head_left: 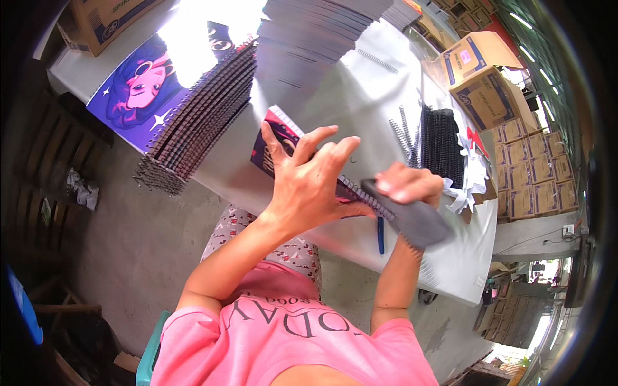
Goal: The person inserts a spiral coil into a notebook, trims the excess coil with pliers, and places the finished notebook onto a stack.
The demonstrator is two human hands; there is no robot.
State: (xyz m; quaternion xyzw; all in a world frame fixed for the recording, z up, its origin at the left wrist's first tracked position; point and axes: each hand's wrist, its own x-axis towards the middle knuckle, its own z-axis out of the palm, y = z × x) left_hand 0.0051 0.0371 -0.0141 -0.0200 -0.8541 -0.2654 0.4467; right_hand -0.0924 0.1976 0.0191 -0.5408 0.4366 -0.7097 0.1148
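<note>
"Cardboard boxes [534,170] are piled along the right of the room, beyond a white table [341,96]. What's on it?"

"On the left, a stack of spiral notebooks [209,106] with a purple cover on top. Behind the hands, a tall pile of sheets [309,32]. To the right, a bunch of black coils [441,138]."

"And where's the notebook [262,154] being handled?"

"Tilted, near the front edge of the table, with a coil [351,186] along its side."

"What is the left hand [301,183] doing?"

"Holding that notebook, fingers spread across it, thumb toward the coil."

"The right one?"

"That right hand [412,183] is closed around a flat dark grey thing [421,224], right by the coil. It's blurred, so I can't tell what it is, or whether it touches."

"Anything nearby?"

"Just below, a thin blue stick [380,235] on the table."
</note>
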